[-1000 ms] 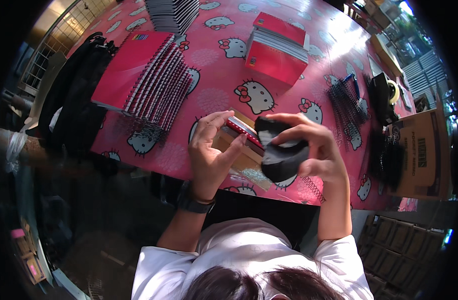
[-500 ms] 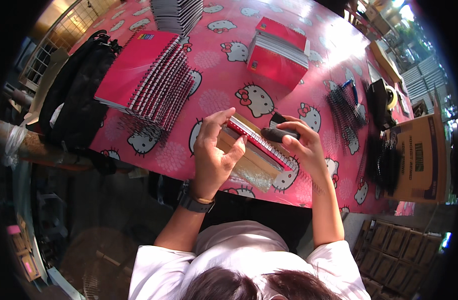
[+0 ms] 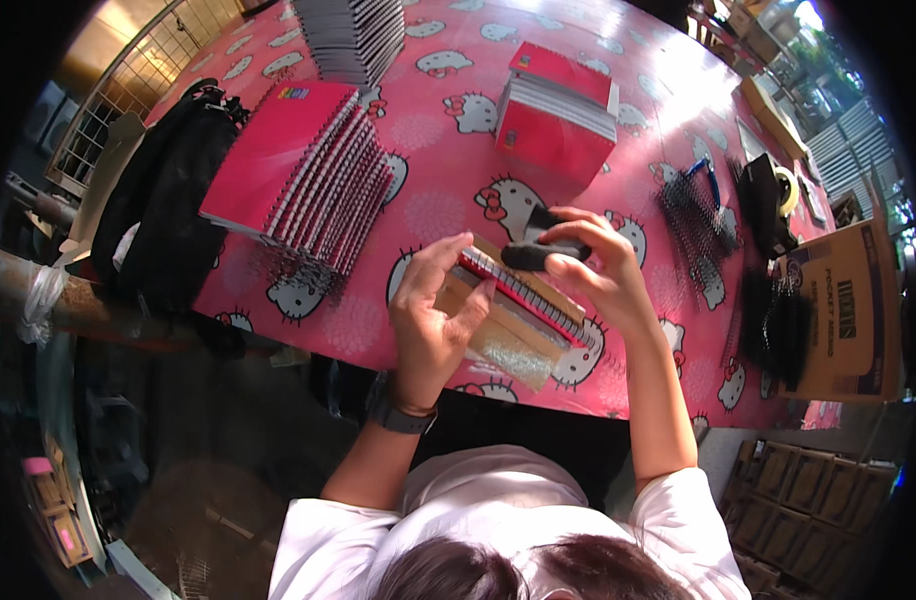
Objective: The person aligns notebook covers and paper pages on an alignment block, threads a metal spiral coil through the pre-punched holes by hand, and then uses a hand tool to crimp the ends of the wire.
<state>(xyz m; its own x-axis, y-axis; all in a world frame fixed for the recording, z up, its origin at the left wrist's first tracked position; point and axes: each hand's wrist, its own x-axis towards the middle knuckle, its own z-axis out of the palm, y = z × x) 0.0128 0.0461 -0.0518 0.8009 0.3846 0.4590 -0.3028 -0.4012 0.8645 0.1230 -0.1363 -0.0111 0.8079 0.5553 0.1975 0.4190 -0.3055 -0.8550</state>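
Observation:
My left hand (image 3: 433, 300) is closed on the left end of a small red notebook (image 3: 528, 310), thumb on the near side and fingers on the far side. The notebook stands on its edge, with a dark wire coil (image 3: 544, 299) along its upper side. It rests on or against a brown board (image 3: 513, 338) partly covered in clear plastic. My right hand (image 3: 603, 262) grips a dark, rounded hand tool (image 3: 538, 256) just above the coil. The tool's exact kind is not plain; its black upper part (image 3: 545, 222) points away from me.
Coil-bound red notebooks (image 3: 288, 165) are piled at the left beside a black bag (image 3: 163, 200). Behind them rises another notebook stack (image 3: 348, 40). Red pads (image 3: 558, 110) stand at the back. Loose black coils (image 3: 693, 225), blue-handled pliers (image 3: 705, 185), a tape dispenser (image 3: 768, 205) and a carton (image 3: 846, 315) lie right.
My right hand has shifted slightly left and away from me with the dark tool, along the coil. The left hand keeps its hold on the notebook. The whole view has shifted a little.

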